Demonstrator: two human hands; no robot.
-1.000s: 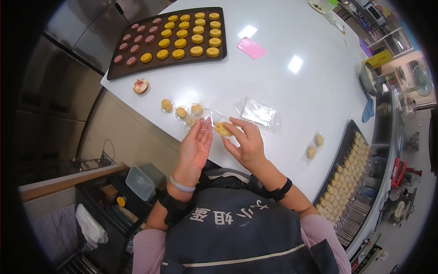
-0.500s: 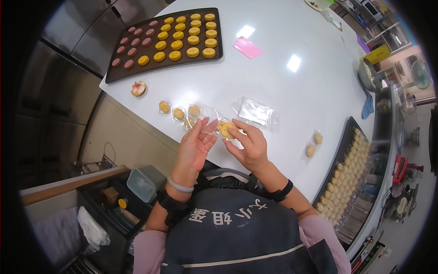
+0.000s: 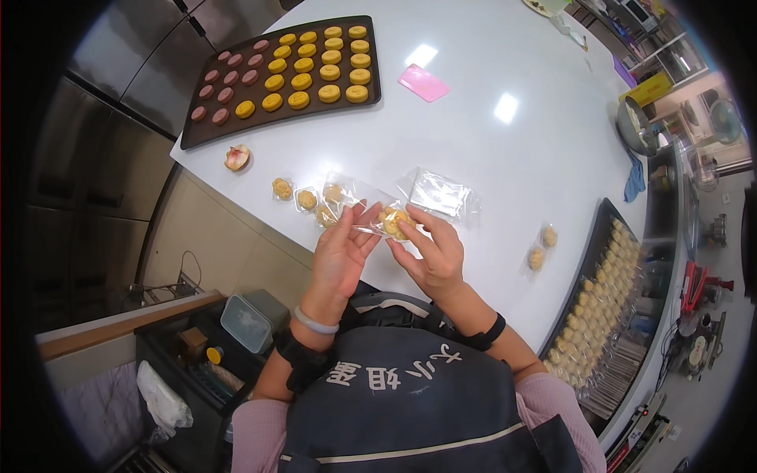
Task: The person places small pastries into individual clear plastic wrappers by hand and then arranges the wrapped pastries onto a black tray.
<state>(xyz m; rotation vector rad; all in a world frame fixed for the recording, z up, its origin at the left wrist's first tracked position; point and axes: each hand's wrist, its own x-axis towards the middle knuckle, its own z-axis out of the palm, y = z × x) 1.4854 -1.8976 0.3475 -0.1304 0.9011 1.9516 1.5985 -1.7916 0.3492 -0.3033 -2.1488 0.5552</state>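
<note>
Between my hands is a pale yellow moulded pastry [image 3: 392,220], with a clear plastic bag [image 3: 359,191] around it and stretching to the left. My left hand [image 3: 341,256] holds the bag, its thumb and fingers on either side of the film. Fingertips of my right hand [image 3: 436,254] grip the pastry from its right side through the film. Just beyond my left hand lie several small wrapped pastries [image 3: 307,200], some partly behind the bag. A stack of flat clear bags [image 3: 438,195] rests past my right hand.
A dark baking tray [image 3: 260,123] of yellow and pink round pastries stands far left, near a pale, red-centred piece [image 3: 236,158]. A pink scraper [image 3: 423,83] lies beyond. Two wrapped pastries [image 3: 536,258] and another tray [image 3: 605,207], filled with wrapped pastries, are at right.
Both hands stay almost in place with the same grips. The bag's loose end has lifted slightly, and the pastry has shifted and turned a little in the film.
</note>
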